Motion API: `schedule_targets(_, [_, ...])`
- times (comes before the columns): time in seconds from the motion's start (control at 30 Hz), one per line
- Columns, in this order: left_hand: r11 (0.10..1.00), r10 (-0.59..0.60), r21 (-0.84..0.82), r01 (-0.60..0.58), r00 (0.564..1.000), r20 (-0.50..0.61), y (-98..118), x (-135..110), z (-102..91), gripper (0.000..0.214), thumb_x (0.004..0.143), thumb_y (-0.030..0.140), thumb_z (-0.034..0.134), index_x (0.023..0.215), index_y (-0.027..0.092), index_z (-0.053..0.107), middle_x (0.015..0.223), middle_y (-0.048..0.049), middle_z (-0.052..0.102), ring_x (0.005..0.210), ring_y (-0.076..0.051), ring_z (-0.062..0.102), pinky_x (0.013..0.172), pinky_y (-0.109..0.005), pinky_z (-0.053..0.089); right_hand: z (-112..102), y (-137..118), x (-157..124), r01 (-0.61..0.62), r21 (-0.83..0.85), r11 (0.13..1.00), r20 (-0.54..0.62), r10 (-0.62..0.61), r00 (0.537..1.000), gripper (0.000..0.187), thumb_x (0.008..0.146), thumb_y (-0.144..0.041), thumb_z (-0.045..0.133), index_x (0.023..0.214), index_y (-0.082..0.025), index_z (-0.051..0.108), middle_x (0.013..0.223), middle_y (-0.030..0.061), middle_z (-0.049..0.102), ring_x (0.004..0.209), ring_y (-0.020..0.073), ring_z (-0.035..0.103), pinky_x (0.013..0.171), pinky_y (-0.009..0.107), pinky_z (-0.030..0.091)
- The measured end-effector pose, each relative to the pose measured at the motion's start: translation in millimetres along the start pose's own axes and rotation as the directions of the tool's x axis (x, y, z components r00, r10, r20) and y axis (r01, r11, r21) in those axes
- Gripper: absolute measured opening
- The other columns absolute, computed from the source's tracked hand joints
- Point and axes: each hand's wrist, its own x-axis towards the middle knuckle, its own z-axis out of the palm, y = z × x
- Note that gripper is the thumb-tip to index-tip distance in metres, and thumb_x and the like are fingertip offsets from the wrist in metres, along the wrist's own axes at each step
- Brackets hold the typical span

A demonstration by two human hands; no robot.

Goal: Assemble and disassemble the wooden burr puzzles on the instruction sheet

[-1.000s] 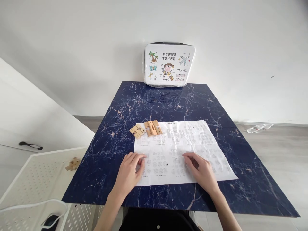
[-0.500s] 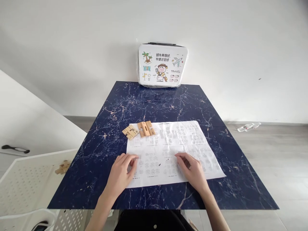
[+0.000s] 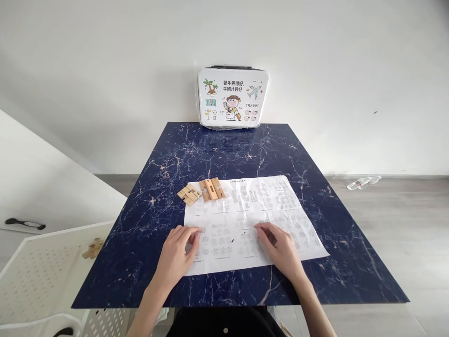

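Observation:
A printed paper sheet covered in small line diagrams lies on the dark blue marbled table. My left hand rests at the sheet's left edge, fingers loosely bent, the thumb apart from the index finger and nothing held. On the sheet's right half lies my right hand, similarly relaxed and empty, with a gap between thumb and index finger. At the sheet's top left corner are two flat groups of wooden puzzle pieces: a paler interlocked one and a browner numbered one. Both hands are apart from the wood.
A white cartoon-printed case with a black handle stands upright at the table's far edge, against the wall. Left of the table, a white perforated basket holds some wooden pieces. A clear plastic item lies on the floor at right.
The view has shifted slightly. Both hands, the sheet and the wooden pieces stay in place.

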Motion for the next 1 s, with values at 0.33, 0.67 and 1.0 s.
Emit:
schedule_targets(0.33, [1.000,-0.011,-0.001,0.011,1.000,0.004,-0.1,0.9,0.8,0.020,0.110,0.033,0.051,0.111,0.025,0.069,0.088,-0.0023,0.074,0.076,-0.022,0.066,0.079,-0.037,0.055,0.1,-0.7,1.0,0.009,0.006,1.000,0.017,-0.009,1.000,0.039,0.110,-0.054,0.049,0.107,-0.024,0.075,0.086,0.0078,0.075,0.067,0.0236,0.065,0.058,0.034,0.052])
schedule_targets(0.67, [1.000,-0.021,0.001,0.021,1.000,0.012,1.2,2.8,0.0,0.020,0.110,0.034,0.050,0.110,0.025,0.068,0.087,-0.0026,0.073,0.076,-0.021,0.064,0.079,-0.037,0.054,0.5,-1.6,-0.4,-0.006,0.009,1.000,0.015,0.006,1.000,0.035,0.110,-0.050,0.051,0.106,-0.025,0.074,0.085,0.0061,0.074,0.067,0.0231,0.064,0.061,0.034,0.052])
schedule_targets(1.0, [1.000,-0.019,-0.008,0.019,1.000,0.000,0.1,0.5,1.5,0.017,0.109,0.031,0.053,0.110,0.025,0.069,0.083,-0.0004,0.070,0.077,-0.021,0.065,0.079,-0.035,0.053,-0.6,-2.3,-1.0,0.005,0.002,1.000,0.026,-0.005,1.000,0.034,0.111,-0.049,0.050,0.106,-0.025,0.074,0.086,0.0058,0.074,0.066,0.0220,0.063,0.062,0.034,0.052])
